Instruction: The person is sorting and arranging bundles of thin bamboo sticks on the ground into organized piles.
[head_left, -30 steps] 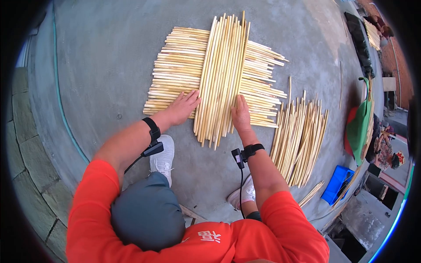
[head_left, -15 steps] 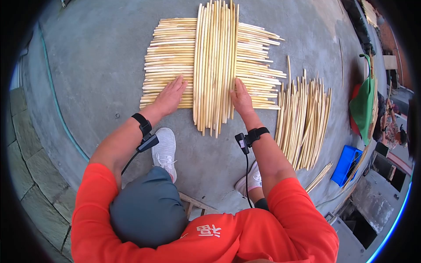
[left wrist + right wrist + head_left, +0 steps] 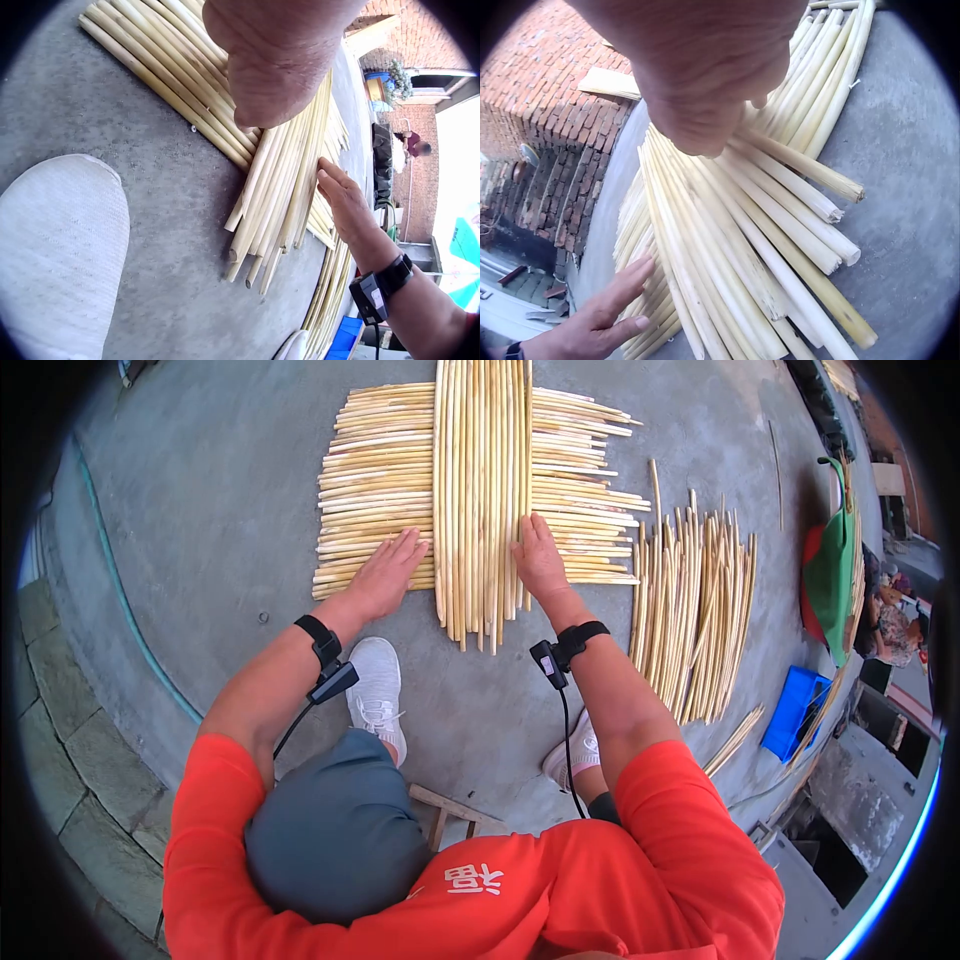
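Observation:
A row of long, pale peeled sticks lies lengthwise across a layer of crosswise sticks, on the concrete ground. My left hand, fingers extended, lies over the near crosswise sticks, its fingertips just left of the lengthwise row. On the other side, my right hand has its fingertips against the right edge of that row near its close end. The left wrist view shows the right hand alongside the sticks, while the right wrist view shows the left hand with fingers and thumb spread apart.
More loose sticks lie in a bundle to the right, with a few thin sticks nearer. Beyond are a blue crate and a green cloth. A hose runs along the left. My shoe stands close to the sticks.
The left hand has drawn slightly left from the lengthwise row's edge, while the right hand stays at the other edge. The row's far right sticks lie more even. The head view has shifted.

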`<state>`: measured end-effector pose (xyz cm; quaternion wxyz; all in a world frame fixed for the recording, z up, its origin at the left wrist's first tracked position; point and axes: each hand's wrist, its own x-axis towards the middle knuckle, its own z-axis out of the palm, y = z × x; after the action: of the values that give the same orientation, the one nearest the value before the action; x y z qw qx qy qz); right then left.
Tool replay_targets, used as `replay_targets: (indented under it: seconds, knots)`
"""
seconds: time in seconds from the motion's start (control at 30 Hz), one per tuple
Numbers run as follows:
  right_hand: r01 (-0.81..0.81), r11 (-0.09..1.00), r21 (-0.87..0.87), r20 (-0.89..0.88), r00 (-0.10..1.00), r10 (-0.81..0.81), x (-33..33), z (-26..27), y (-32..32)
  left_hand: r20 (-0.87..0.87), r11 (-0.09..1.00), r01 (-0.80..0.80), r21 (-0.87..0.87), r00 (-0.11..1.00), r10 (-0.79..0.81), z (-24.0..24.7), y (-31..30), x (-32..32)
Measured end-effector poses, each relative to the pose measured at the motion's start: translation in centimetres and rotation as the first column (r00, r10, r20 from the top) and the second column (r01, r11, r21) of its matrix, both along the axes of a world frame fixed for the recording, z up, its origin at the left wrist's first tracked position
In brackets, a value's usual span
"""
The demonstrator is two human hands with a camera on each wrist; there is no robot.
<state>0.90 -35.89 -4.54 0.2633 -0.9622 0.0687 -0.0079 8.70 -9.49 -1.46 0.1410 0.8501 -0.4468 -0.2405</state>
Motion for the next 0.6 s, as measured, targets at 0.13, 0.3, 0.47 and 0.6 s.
replay_targets:
  seconds: [0.13,0.3,0.47,0.6]
  knots:
    - [-0.034,0.998,-0.043,0.009,0.999,0.034,0.0,0.0,-0.2,-0.001,0.999,0.014,0.028,1.000,-0.014,0.2,0.0,0.1]
    - [-0.047,0.997,-0.067,0.004,0.999,0.048,-0.5,-0.1,-0.1,-0.052,1.000,0.014,0.020,0.999,-0.013,0.8,0.1,0.1]
    - [0.039,0.999,0.017,0.012,0.999,-0.039,0.2,0.5,-0.2,-0.041,1.000,0.004,-0.007,0.999,-0.004,0.5,1.1,-0.3]
    - [0.045,0.999,0.019,0.026,0.999,-0.046,1.9,0.3,-0.8,-0.045,1.000,0.007,0.008,0.999,-0.007,0.3,2.0,-0.5]
